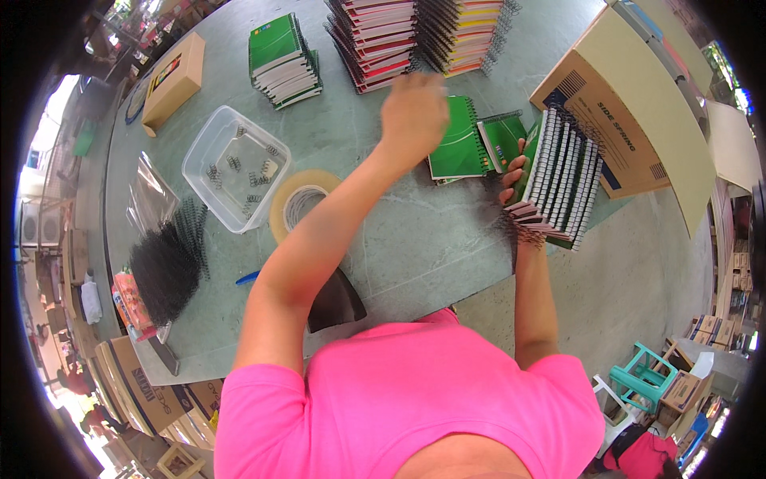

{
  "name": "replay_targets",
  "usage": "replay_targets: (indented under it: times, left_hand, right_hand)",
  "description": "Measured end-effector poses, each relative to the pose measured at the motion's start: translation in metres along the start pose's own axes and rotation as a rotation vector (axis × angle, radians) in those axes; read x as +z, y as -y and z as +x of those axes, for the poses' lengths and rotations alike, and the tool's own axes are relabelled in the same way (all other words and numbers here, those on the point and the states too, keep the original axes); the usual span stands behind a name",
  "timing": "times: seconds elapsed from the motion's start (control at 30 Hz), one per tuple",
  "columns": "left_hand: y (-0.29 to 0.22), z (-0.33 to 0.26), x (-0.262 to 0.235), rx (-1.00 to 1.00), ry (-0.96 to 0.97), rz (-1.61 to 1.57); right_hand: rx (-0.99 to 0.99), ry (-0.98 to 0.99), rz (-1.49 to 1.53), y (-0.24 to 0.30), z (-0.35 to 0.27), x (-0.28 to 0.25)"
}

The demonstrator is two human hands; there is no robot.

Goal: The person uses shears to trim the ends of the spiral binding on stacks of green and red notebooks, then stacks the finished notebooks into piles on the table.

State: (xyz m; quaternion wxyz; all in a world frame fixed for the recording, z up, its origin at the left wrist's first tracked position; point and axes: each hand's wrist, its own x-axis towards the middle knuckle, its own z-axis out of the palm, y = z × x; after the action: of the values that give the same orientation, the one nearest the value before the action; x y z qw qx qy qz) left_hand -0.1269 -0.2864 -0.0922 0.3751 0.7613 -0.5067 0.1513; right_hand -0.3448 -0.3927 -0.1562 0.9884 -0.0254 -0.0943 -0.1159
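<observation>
My right hand (515, 177) is wrapped round a stack of spiral notebooks (556, 177), holding it tilted at the table's right edge with the wire bindings facing up. My left hand (415, 116) is smeared by motion, so its fingers cannot be read. It is just left of a green spiral notebook (458, 140) lying on the table. A second small green notebook (504, 137) lies between that one and the held stack. Past my left hand stands a tall pile of red-edged spiral notebooks (373, 40), beside a yellow-edged pile (467, 36).
A green notebook pile (279, 60) stands far left. Nearer are a clear plastic tub (203, 172) with loose wire coils, a tape roll (281, 209), black spiral coils (163, 267) and a blue pen (247, 278). An open cardboard box (586, 104) stands at the right edge.
</observation>
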Motion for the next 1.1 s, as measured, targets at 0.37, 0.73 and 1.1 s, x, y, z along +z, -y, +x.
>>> replay_targets:
  times: [0.37, 0.73, 1.1]
  left_hand:
    - [-0.059, 0.043, 0.072, 0.120, 0.721, 0.263]
    - [-0.050, 0.045, 0.017, -0.267, 0.482, -0.516]
    - [0.033, -0.073, -0.204, -0.455, 0.504, -0.306]
  right_hand:
    - [-0.181, 0.123, -0.014, -0.015, -0.007, 0.004]
    - [-0.037, 0.048, -0.069, -0.011, -0.006, 0.021]
    - [0.350, 0.002, -0.170, -0.130, 0.083, 0.065]
